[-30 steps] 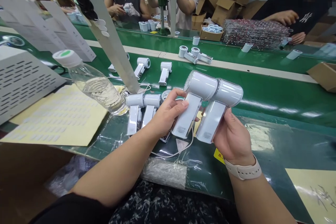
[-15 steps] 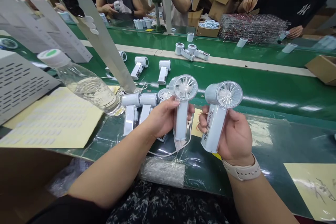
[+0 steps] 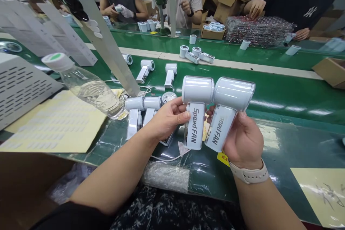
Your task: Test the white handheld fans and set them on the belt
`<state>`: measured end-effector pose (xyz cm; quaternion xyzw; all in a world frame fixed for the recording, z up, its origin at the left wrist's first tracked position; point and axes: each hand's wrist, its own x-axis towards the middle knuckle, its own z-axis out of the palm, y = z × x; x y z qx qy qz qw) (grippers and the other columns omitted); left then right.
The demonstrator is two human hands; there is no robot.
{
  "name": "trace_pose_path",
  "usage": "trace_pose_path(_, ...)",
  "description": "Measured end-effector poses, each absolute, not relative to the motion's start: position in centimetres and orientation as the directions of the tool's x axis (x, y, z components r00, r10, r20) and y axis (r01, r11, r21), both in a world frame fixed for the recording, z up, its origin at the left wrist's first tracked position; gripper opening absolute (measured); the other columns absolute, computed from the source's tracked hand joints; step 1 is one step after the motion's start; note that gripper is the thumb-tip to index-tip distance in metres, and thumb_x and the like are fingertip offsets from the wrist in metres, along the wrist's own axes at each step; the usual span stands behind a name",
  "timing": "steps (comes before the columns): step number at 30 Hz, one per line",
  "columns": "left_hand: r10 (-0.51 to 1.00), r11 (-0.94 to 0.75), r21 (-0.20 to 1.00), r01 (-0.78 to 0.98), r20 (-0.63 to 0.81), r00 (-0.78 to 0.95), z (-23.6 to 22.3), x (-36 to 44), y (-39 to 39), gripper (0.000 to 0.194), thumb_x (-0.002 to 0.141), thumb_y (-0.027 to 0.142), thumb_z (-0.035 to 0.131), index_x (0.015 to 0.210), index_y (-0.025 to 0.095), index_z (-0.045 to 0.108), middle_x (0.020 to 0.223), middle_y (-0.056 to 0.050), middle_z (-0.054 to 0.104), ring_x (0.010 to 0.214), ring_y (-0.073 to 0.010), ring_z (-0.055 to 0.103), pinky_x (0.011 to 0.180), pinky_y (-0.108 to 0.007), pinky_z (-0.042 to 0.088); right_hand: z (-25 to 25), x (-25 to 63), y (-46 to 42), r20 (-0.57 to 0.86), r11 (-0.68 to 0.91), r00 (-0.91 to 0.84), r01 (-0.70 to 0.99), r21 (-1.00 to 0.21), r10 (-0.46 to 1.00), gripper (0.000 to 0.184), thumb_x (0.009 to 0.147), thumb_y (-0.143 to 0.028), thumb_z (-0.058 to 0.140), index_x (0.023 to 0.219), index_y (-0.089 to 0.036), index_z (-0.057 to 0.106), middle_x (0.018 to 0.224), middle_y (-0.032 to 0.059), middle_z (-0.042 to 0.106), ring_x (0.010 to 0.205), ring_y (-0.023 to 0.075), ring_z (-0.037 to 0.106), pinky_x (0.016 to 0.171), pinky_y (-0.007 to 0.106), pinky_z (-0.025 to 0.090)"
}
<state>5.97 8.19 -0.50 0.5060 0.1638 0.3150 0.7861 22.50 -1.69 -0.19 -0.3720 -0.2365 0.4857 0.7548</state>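
Two light-blue handheld fans are held up side by side over the bench, heads close together, "Speed FAN" lettering on their handles facing me. My left hand (image 3: 174,116) is closed on the handle of the left fan (image 3: 196,124), thumb on its near side. The right fan (image 3: 219,127) leans a little, its handle gripped by my right hand (image 3: 244,136). Beyond my left wrist, several more fans (image 3: 134,118) rest on the bench, one with its grille (image 3: 169,97) facing up. A white cable (image 3: 167,159) curves beneath the held fans.
A tilted water bottle (image 3: 94,90) and a yellow sheet (image 3: 59,122) are at left, beside a slanted metal post (image 3: 110,46). Bubble wrap (image 3: 167,176) lies at the front edge. Fans sit on the green conveyor (image 3: 269,93). Co-workers are across it, near cardboard boxes (image 3: 228,5).
Both fans have been turned, so their barrel sides and lettering show instead of the front grilles. The left fan has moved right, close against the other.
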Motion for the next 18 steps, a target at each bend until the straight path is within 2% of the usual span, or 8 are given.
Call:
trace_pose_path(3,0.648,0.279,0.903,-0.326,0.073,0.758,-0.3,6.0,8.2,0.064,0.066,0.049,0.090,0.117,0.017,0.067,0.096,-0.009,0.078,0.090,-0.0243,0.075,0.077,-0.033,0.061,-0.2,22.4,-1.5,-0.021,0.249,0.441,-0.544,-0.802,0.897,0.023,0.090,-0.039,0.060,0.109,-0.031,0.071,0.097,0.0029,0.075,0.094,0.0260,0.073,0.086,0.049,0.060)
trace_pose_path(8,0.658,0.280,0.917,-0.285,0.032,0.752,0.0,6.1,8.1,0.078,0.061,0.055,0.091,0.124,0.016,0.066,0.111,-0.014,0.076,0.102,-0.0276,0.074,0.088,-0.036,0.060,-0.6,22.2,-1.2,-0.039,0.246,0.492,-0.500,-0.830,0.869,0.027,0.095,-0.034,0.056,0.119,-0.032,0.068,0.092,0.0006,0.076,0.085,0.0218,0.074,0.078,0.042,0.061)
trace_pose_path(12,0.653,0.207,0.951,-0.231,0.042,0.756,-0.1,6.0,8.2,0.070,0.065,0.055,0.088,0.120,0.016,0.068,0.111,-0.014,0.076,0.100,-0.0265,0.074,0.088,-0.038,0.059,-1.4,22.6,-1.2,0.073,0.280,0.474,-0.383,-0.880,0.877,0.031,0.095,-0.037,0.055,0.123,-0.031,0.066,0.093,0.0017,0.076,0.089,0.0245,0.075,0.079,0.044,0.062)
trace_pose_path(15,0.699,-0.021,0.987,-0.162,0.131,0.703,0.2,5.8,8.1,0.051,0.073,0.043,0.083,0.114,0.016,0.071,0.107,-0.012,0.077,0.096,-0.0265,0.074,0.084,-0.039,0.060,-1.4,23.0,-1.8,0.233,0.341,0.441,-0.184,-0.922,0.867,0.029,0.091,-0.036,0.060,0.118,-0.027,0.067,0.101,0.0053,0.077,0.107,0.0301,0.072,0.092,0.051,0.059)
trace_pose_path(18,0.668,-0.410,0.903,-0.126,0.392,0.633,0.6,5.5,8.0,0.041,0.072,0.028,0.082,0.112,0.018,0.073,0.114,-0.012,0.077,0.107,-0.0304,0.072,0.095,-0.046,0.057,-0.5,23.4,-2.6,0.428,0.416,0.324,0.112,-0.903,0.843,0.045,0.080,-0.023,0.078,0.121,-0.028,0.063,0.123,0.0064,0.074,0.129,0.0325,0.062,0.111,0.055,0.047)
